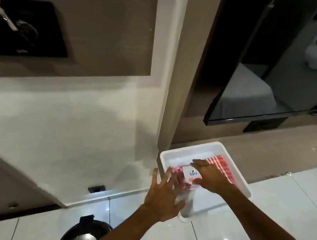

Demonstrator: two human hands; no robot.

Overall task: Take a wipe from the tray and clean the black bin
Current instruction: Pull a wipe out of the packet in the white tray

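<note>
A white plastic tray (232, 160) stands on the glossy tiled floor against the wall. Inside it lies a red and white pack of wipes (224, 166) with a white label. My right hand (209, 175) lies flat on top of the pack, fingers spread over the label. My left hand (163, 195) hovers over the pack's near left end with its fingers apart; motion blur hides whether they touch it. The black bin (84, 234) sits at the bottom edge, left of my left forearm, and only its rim and shiny inside show.
A white wall with a dark socket (97, 188) near the floor rises to the left. A wall-mounted television (273, 72) hangs above the tray on the right, over a brown ledge. Shiny floor tiles spread around the tray and bin.
</note>
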